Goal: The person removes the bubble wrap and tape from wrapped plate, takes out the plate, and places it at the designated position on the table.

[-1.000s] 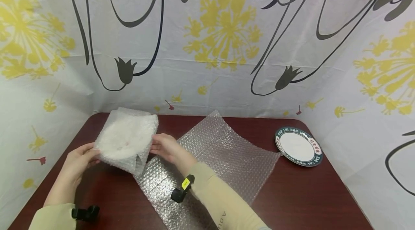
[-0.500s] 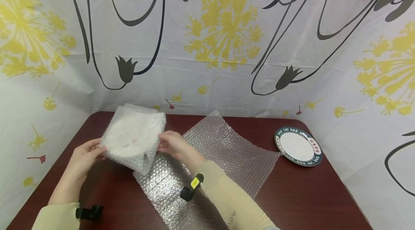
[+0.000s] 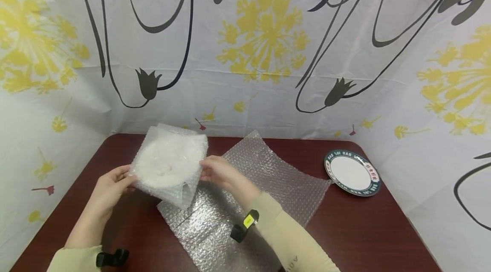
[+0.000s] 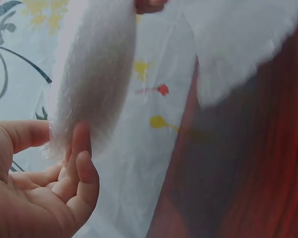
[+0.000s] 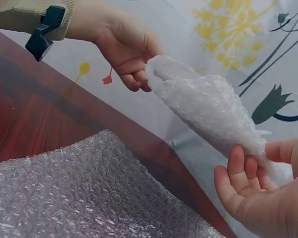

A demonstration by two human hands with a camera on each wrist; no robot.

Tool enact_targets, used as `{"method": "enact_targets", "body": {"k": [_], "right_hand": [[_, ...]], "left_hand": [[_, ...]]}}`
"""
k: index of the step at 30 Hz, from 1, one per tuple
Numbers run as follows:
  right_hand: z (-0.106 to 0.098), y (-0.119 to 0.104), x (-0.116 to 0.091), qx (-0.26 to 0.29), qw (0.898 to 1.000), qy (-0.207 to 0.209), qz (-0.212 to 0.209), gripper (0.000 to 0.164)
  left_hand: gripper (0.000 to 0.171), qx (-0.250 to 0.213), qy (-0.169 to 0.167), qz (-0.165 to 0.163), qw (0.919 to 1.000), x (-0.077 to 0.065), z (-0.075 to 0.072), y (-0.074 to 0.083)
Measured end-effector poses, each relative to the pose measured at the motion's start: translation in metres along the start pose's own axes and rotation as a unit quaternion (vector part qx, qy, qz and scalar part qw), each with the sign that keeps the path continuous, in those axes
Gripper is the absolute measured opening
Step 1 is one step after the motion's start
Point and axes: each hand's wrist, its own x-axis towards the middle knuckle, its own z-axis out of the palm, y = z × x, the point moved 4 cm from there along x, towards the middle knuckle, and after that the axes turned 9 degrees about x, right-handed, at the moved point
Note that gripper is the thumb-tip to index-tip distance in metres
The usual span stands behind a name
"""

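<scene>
A bubble-wrapped plate (image 3: 168, 161), round and white under clear wrap, is held up at the left of the table. My left hand (image 3: 111, 189) pinches its near left edge between thumb and fingers. On the opposite edge, my right hand (image 3: 220, 174) pinches the wrap in the same way. The right wrist view shows the bundle (image 5: 203, 104) edge-on between the left hand (image 5: 131, 47) and right hand (image 5: 263, 193), off the table. Below and to the right lies an open sheet of bubble wrap (image 3: 268, 182), flat with its far corner pointing back.
A plate (image 3: 354, 174) with a dark green lettered rim lies at the right of the dark red table (image 3: 356, 233). One corner of the sheet reaches its near-left edge. A patterned cloth (image 3: 245, 50) hangs behind the table and along both sides.
Both hands have moved to the right, carrying the bubble-wrapped plate between them over the sheet's left part. The sheet and the rimmed plate have stayed in place.
</scene>
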Motion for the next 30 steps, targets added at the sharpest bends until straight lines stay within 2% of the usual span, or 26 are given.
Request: {"method": "enact_targets", "body": {"k": [5,12,19,30], "right_hand": [[-0.007,-0.001,-0.01,-0.002,1.0,-0.004,-0.004,0.005],[-0.02,-0.008,-0.027,0.002,1.0,-0.01,-0.026,0.003],[-0.035,-0.011,-0.042,0.001,0.999,-0.018,-0.044,0.014],[-0.061,-0.017,-0.067,-0.022,0.997,0.004,-0.069,0.013]], "left_hand": [[0.051,-0.023,0.009,0.01,0.9996,-0.003,0.004,0.009],[0.052,-0.02,-0.001,0.013,0.9997,-0.01,0.014,0.021],[0.047,-0.028,-0.007,0.039,0.9988,-0.015,0.027,0.031],[0.047,-0.051,-0.035,0.051,0.9968,-0.02,0.05,0.046]]}}
